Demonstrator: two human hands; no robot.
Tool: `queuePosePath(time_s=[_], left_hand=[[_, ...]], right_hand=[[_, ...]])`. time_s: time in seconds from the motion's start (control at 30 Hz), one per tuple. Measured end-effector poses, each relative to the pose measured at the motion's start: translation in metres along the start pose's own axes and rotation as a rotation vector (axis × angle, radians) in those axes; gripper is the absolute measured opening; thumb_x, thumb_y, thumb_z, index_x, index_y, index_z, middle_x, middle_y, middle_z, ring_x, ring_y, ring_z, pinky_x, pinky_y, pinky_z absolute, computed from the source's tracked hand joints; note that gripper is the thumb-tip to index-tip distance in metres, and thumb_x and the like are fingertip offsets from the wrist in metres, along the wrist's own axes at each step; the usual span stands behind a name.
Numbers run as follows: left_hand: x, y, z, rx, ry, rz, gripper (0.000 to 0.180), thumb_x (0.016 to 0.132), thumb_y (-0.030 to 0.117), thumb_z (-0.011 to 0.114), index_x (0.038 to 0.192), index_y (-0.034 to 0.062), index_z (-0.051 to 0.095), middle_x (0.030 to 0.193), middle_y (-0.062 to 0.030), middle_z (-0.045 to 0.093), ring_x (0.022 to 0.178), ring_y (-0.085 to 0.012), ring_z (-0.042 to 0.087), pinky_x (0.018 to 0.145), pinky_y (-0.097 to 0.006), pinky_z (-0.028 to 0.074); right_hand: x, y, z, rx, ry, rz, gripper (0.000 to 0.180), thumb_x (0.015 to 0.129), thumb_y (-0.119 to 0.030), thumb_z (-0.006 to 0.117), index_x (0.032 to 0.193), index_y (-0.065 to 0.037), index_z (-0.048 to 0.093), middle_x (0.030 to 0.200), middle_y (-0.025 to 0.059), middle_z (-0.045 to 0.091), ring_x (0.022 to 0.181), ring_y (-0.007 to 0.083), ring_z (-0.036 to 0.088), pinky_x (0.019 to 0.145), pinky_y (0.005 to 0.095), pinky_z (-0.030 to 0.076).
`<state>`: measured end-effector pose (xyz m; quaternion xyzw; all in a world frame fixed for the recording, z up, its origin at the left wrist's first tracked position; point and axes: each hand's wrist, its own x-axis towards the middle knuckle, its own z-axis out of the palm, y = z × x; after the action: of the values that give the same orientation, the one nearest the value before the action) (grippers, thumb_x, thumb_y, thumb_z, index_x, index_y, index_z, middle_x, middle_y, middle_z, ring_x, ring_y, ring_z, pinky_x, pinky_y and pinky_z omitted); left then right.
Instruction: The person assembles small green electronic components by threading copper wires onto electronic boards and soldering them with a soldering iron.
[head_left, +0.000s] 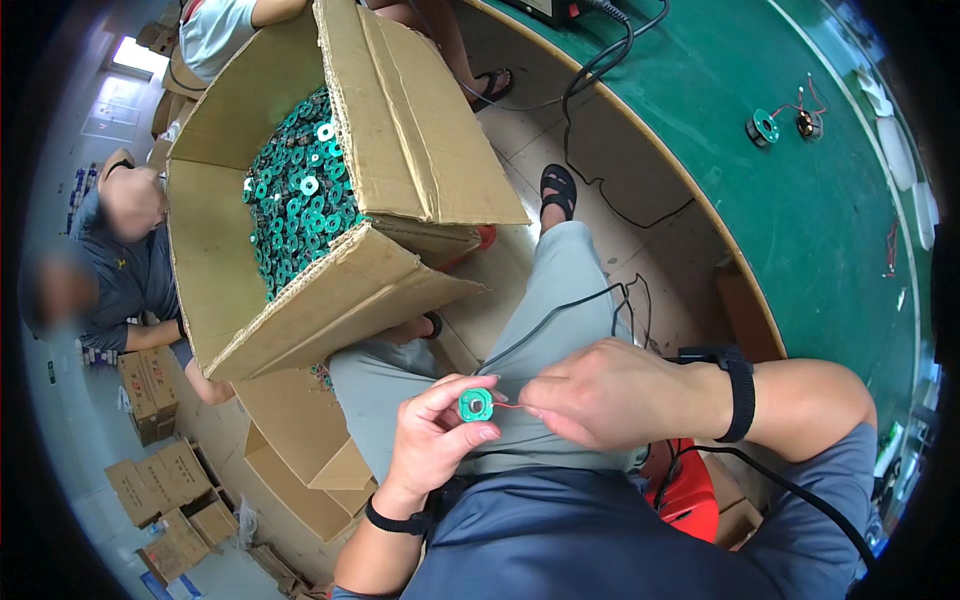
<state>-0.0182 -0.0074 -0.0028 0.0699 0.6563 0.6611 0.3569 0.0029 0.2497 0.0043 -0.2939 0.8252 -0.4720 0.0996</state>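
Over the person's lap, the left hand [432, 440] pinches a small green ring [476, 404] between thumb and fingers, while the right hand [610, 392] grips its thin red wire [508, 406], fingers closed.

One green ring-shaped coil [476, 404] sits in the person's two hands, the left hand [436, 436] and the right hand [610, 393]. One large open cardboard box [385, 140] holds a heap of the same green coils [300, 190], too many to count. On the green table [760, 230] lie two small round parts: one green coil [765, 127] and one dark one [808, 123]. Each wrist carries one black strap, two in all. About five smaller cardboard boxes [165, 490] lie on the floor at the lower left. Two other people sit at the left edge, and a third shows at the top.
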Motion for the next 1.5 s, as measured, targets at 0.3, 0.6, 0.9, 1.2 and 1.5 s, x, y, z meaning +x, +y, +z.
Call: queuePosePath(time_s=[0.3, 0.6, 0.9, 1.2, 1.5], left_hand=[[-0.001, 0.003, -0.004, -0.002, 0.044, -0.009, 0.045, 0.079, 0.003, 0.083, 0.121, -0.0004, 0.068, 0.103, -0.0026, 0.062, 0.086, -0.0055, 0.059, 0.067, -0.019, 0.048], [0.003, 0.01, 0.003, 0.373, 0.025, 0.109, 0.038, 0.078, 0.013, 0.084, 0.112, 0.0008, 0.071, 0.095, -0.0066, 0.072, 0.085, -0.0171, 0.067, 0.076, -0.03, 0.052], [0.001, 0.01, 0.015, 0.428, 0.047, 0.131, 0.037, 0.077, 0.011, 0.083, 0.111, 0.0005, 0.071, 0.095, -0.0091, 0.072, 0.087, -0.0207, 0.068, 0.079, -0.031, 0.053], [0.003, 0.013, 0.016, 0.483, 0.027, 0.174, 0.039, 0.077, 0.008, 0.082, 0.113, -0.0004, 0.071, 0.098, -0.0096, 0.071, 0.088, -0.0183, 0.068, 0.079, -0.029, 0.052], [0.001, 0.006, 0.016, 0.33, 0.05, 0.186, 0.039, 0.077, 0.008, 0.083, 0.114, -0.0009, 0.071, 0.1, -0.0082, 0.071, 0.087, -0.0171, 0.067, 0.076, -0.029, 0.052]], right_hand=[[0.003, -0.002, -0.006, -0.027, -0.037, 0.035, 0.016, 0.088, -0.018, 0.063, 0.084, -0.004, 0.057, 0.072, 0.0133, 0.064, 0.069, 0.0359, 0.066, 0.061, 0.0459, 0.053], [0.002, -0.012, -0.003, -0.073, -0.142, 0.005, 0.017, 0.088, -0.023, 0.061, 0.085, -0.006, 0.06, 0.07, 0.0126, 0.066, 0.065, 0.0341, 0.068, 0.058, 0.048, 0.053], [0.0, -0.011, -0.004, -0.1, -0.16, 0.027, 0.017, 0.087, -0.022, 0.06, 0.083, -0.006, 0.062, 0.067, 0.0145, 0.066, 0.063, 0.0357, 0.068, 0.057, 0.0483, 0.054], [0.0, -0.008, -0.009, -0.075, -0.099, 0.044, 0.017, 0.085, -0.02, 0.06, 0.081, -0.004, 0.063, 0.065, 0.0163, 0.065, 0.063, 0.0366, 0.067, 0.057, 0.0491, 0.053], [0.004, -0.001, -0.013, -0.104, 0.019, 0.034, 0.014, 0.083, -0.014, 0.063, 0.078, -0.007, 0.052, 0.059, 0.0089, 0.057, 0.053, 0.0324, 0.061, 0.048, 0.0445, 0.048]])
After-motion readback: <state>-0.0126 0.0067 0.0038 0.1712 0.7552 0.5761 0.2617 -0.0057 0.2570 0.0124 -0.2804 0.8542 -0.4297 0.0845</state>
